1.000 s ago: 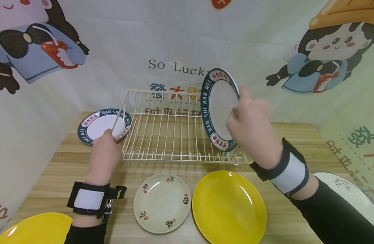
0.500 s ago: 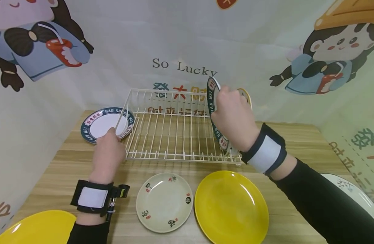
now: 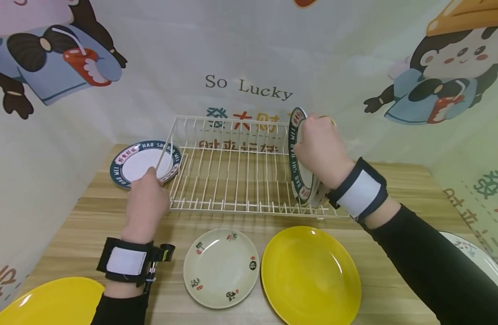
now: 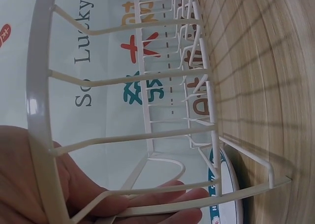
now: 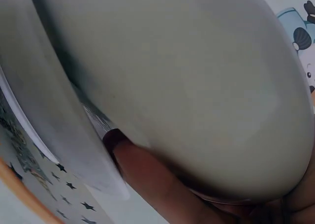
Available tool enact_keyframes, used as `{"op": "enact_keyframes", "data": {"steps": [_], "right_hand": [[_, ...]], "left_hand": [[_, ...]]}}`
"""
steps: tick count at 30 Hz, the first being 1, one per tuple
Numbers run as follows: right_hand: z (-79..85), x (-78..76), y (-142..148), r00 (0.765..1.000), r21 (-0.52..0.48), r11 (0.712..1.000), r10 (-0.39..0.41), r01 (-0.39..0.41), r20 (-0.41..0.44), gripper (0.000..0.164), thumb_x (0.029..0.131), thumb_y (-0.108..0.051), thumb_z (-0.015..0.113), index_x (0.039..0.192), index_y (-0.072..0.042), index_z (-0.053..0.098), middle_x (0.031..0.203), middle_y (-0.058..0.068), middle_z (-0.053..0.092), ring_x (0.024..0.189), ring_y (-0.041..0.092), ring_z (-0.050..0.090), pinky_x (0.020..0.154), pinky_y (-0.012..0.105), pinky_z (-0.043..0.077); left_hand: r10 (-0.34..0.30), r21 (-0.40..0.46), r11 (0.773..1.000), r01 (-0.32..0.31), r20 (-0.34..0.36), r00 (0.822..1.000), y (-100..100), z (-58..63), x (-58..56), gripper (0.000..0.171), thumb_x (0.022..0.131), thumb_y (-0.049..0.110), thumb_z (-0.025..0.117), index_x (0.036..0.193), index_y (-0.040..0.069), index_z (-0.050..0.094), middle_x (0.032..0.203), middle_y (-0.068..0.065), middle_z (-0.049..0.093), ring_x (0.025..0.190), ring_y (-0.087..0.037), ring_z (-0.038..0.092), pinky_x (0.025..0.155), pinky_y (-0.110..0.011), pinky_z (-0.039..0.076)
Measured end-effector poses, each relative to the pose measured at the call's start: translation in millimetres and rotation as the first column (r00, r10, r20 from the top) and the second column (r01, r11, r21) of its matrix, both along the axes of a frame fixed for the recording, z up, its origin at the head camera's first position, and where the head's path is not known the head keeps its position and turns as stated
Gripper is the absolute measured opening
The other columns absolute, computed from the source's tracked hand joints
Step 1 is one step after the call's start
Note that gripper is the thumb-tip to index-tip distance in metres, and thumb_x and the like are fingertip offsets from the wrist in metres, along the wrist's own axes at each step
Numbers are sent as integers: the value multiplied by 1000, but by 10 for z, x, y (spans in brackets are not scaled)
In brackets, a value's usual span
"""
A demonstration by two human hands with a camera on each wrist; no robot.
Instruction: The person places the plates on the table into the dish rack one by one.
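Observation:
In the head view my right hand [image 3: 323, 151] pinches the upper right rim of a blue-rimmed plate [image 3: 303, 178]. The plate stands nearly upright at the right end of the white wire dish rack [image 3: 228, 206]. Its pale underside [image 5: 197, 86] fills the right wrist view, with a finger [image 5: 152, 179] between it and another whitish plate [image 5: 54, 120]. Beyond that one a star-patterned plate [image 5: 64, 187] with an orange rim shows partly. My left hand [image 3: 147, 201] grips the rack's left end; the left wrist view shows its fingers [image 4: 167, 197] behind the white wires.
Another blue-rimmed plate [image 3: 139, 163] lies left of the rack. In front lie a small patterned plate [image 3: 221, 268], a yellow plate [image 3: 311, 275] and a second yellow plate [image 3: 53, 302]. A white plate [image 3: 472, 248] lies partly behind the right sleeve. A printed backdrop [image 3: 249, 49] rises behind.
The blue-rimmed plate has come down into the right end of the rack and turned more edge-on, the right hand moving with it. The left hand keeps its grip on the rack.

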State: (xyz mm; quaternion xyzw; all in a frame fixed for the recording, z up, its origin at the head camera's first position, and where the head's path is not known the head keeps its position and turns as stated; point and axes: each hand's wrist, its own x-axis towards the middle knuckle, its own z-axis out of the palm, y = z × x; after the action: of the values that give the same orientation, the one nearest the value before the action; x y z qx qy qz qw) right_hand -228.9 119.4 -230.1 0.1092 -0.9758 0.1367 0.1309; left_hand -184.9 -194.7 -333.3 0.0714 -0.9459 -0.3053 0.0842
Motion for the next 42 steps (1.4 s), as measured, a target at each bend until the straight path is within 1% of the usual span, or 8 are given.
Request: {"op": "enact_keyframes", "data": {"steps": [5,12,15,19,23,27,33,42], "right_hand": [[-28,-61,71,1000,-44,999,16,-16,1,22,70,11,47,58,-5,40,70,14,45,54,25,44,45,35,42],[-37,-104,85,1000,-15,999,28,-28,11,27,70,11,47,54,-8,35,62,8,33,48,18,31,46,32,32],[-42,-132,54,999,2,999,40,-40,19,27,70,11,46,54,-9,36,59,5,31,46,16,30,44,31,30],[-62,-164,36,999,8,999,48,-48,23,26,69,11,46,55,-9,37,59,6,36,45,17,34,42,31,32],[-83,-180,68,999,9,999,40,-41,22,24,69,11,46,56,-8,38,63,10,40,47,19,38,42,31,34],[-101,-175,65,999,-3,999,38,-38,38,23,69,11,45,57,-7,39,64,11,40,46,18,38,40,30,34],[-101,-178,50,994,-26,1000,13,-10,112,17,75,9,45,66,-4,42,69,12,41,44,16,36,39,27,31],[-99,-196,48,994,-3,1000,7,-7,111,16,76,8,48,66,-4,43,70,13,42,47,18,39,41,29,34]], "left_hand": [[9,-3,1000,-9,5,1000,7,0,-2,44,83,-11,48,125,-21,46,97,-31,60,76,-43,60,49,-40,47],[15,-10,1000,-15,4,1000,9,-6,-15,46,83,-11,50,127,-21,45,95,-31,60,76,-42,60,48,-39,47],[18,-12,1000,-18,3,1000,-15,2,-6,44,83,-11,50,125,-20,46,95,-32,60,75,-42,60,47,-38,46],[16,-7,1000,-16,3,1000,-31,14,1,42,83,-11,49,124,-20,47,95,-31,60,73,-41,60,45,-37,46],[14,2,1000,-14,19,1000,-9,29,-22,45,85,-11,48,128,-20,44,97,-32,61,74,-41,61,46,-37,46],[20,-3,1000,-20,12,1000,-11,23,-22,45,84,-11,49,128,-20,44,94,-31,61,73,-40,61,47,-39,46],[18,4,1000,-18,-15,1000,-6,12,-16,45,83,-12,49,127,-21,45,91,-32,61,71,-41,60,45,-39,46],[20,-1,1000,-20,-3,1000,5,12,-9,48,84,-12,49,131,-21,42,91,-31,61,69,-39,61,44,-36,45]]}}
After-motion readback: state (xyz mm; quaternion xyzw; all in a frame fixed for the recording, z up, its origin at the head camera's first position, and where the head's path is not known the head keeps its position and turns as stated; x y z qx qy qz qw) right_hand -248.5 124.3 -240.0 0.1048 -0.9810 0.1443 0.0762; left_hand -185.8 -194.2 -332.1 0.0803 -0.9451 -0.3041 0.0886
